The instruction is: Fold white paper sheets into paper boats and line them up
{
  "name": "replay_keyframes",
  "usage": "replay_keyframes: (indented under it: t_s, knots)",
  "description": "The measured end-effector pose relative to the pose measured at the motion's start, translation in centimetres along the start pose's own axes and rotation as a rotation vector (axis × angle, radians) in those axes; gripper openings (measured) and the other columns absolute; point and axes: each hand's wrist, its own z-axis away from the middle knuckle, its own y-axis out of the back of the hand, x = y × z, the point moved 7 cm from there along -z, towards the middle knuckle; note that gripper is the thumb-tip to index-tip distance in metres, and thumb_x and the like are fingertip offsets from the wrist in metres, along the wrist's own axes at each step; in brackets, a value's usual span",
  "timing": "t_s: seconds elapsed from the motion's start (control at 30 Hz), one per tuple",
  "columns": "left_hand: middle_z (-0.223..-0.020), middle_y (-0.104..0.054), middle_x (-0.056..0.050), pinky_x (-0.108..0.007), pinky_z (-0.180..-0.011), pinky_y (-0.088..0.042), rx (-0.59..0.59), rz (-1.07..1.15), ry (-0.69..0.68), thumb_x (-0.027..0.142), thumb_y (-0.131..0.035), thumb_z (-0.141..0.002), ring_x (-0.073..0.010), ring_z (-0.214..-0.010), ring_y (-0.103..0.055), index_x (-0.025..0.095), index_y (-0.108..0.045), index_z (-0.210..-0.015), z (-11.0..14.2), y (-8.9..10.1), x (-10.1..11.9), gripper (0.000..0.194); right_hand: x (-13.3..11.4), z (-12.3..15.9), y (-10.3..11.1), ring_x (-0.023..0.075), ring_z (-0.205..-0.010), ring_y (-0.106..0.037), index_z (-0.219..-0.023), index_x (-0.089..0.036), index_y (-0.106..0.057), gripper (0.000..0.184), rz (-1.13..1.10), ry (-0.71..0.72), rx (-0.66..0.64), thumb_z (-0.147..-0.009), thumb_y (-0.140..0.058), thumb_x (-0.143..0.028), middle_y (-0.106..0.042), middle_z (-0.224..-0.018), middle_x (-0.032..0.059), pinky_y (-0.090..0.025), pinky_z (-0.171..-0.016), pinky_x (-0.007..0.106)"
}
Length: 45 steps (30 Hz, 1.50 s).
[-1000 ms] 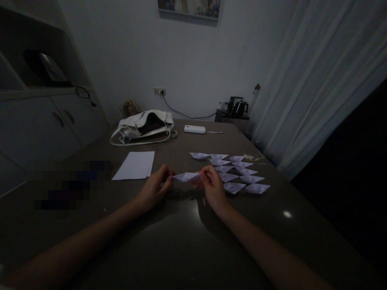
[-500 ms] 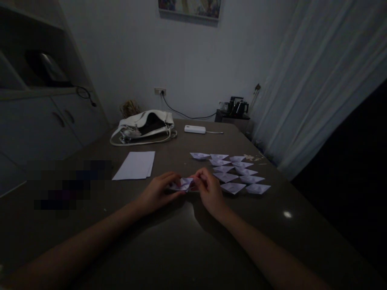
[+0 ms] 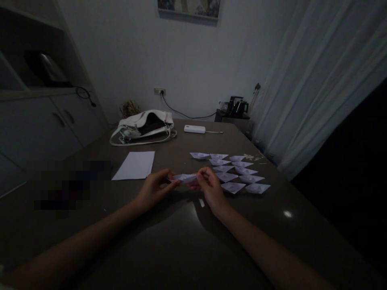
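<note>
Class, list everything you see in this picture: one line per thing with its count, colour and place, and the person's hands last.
paper boat in hand: 1, white, held between both hands
finished paper boats: about 11, white, in rows on the table's right
paper sheets: small stack, white, left of the hands
handbag: 1, white, far side of table
power bank: 1, white, right of handbag
table: 1, dark brown
curtain: white, right
left hand: pinching boat's left end
right hand: pinching boat's right end

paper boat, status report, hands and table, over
Left hand and right hand pinch paper boat ends, above table. Finished boats right. Paper sheets left.
</note>
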Motion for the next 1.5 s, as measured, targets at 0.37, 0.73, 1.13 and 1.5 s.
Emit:
replay_keyframes:
  t_s: [0.37, 0.73, 1.13, 1.5]
  knots:
    - [-0.089, -0.068, -0.004, -0.031, -0.074, -0.053, -0.071, -0.143, -0.089, 0.033, -0.063, -0.078, -0.0185, -0.081, -0.065, 0.018, -0.057, -0.091, 0.3, -0.3, 1.0, 0.021, -3.0, 1.2, -1.3, 0.0166, -0.081, -0.066, -0.100, -0.021, -0.063, 0.025, 0.488, 0.307, -0.156, -0.075, -0.066, -0.018, -0.069, -0.095, 0.0035, -0.052, -0.072, 0.029]
    - [-0.093, -0.072, -0.006, -0.031, -0.074, -0.052, -0.139, -0.237, -0.124, 0.031, -0.064, -0.077, -0.0215, -0.083, -0.067, 0.016, -0.067, -0.099, 0.3, -0.6, 1.1, 0.027, -3.4, 1.2, -1.4, 0.0163, -0.079, -0.065, -0.087, -0.021, -0.066, 0.016, 0.527, 0.319, -0.170, -0.072, -0.068, -0.017, -0.070, -0.086, 0.0021, -0.050, -0.071, 0.028]
    - [-0.086, -0.073, -0.005, -0.029, -0.071, -0.052, -0.148, -0.118, -0.031, 0.032, -0.061, -0.081, -0.0195, -0.079, -0.067, 0.015, -0.069, -0.090, 0.2, -0.7, 0.7, 0.021, -2.0, 0.7, -1.0, 0.0135, -0.061, -0.060, -0.076, -0.017, -0.069, 0.010, 0.470, 0.190, -0.119, -0.074, -0.068, -0.027, -0.068, -0.068, 0.0020, -0.044, -0.056, 0.023]
    - [-0.069, -0.065, -0.001, -0.020, -0.051, -0.042, -0.267, -0.072, 0.191, 0.048, -0.058, -0.078, -0.0151, -0.061, -0.058, 0.011, -0.067, -0.081, 0.4, -1.7, -0.6, 0.038, -0.6, 0.2, -0.6, 0.0099, -0.050, -0.051, -0.068, -0.014, -0.064, 0.025, 0.320, 0.021, -0.129, -0.072, -0.067, -0.039, -0.060, -0.058, 0.0007, -0.037, -0.048, 0.020]
